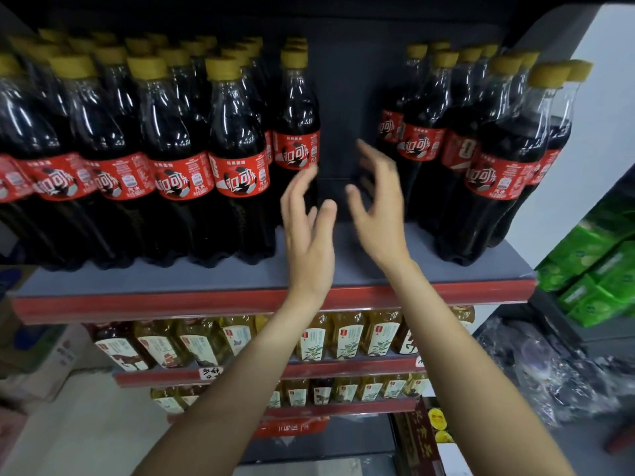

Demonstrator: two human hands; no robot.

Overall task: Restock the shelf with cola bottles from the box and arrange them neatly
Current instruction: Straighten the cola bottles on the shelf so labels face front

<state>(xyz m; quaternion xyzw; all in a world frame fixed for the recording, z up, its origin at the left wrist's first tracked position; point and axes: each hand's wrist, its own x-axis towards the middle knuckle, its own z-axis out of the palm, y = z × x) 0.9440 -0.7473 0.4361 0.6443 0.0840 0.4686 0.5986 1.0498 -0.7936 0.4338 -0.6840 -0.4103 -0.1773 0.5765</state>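
Cola bottles with yellow caps and red labels stand in rows on the grey shelf (350,266). One group (237,166) fills the left side, another group (494,166) stands at the right. Between them is a bare gap in front of the dark back panel. My left hand (307,231) and my right hand (379,207) are both raised in that gap, fingers spread, holding nothing. The left hand's fingertips are close to the rear bottle (297,139) at the gap's left edge; I cannot tell whether they touch it. No box is in view.
Lower shelves hold yellow tea bottles (347,334) behind red price rails. Green packs (598,269) are stacked at the right, clear plastic wrap (549,369) lies below them. Cardboard cartons (37,352) stand at the left on the floor.
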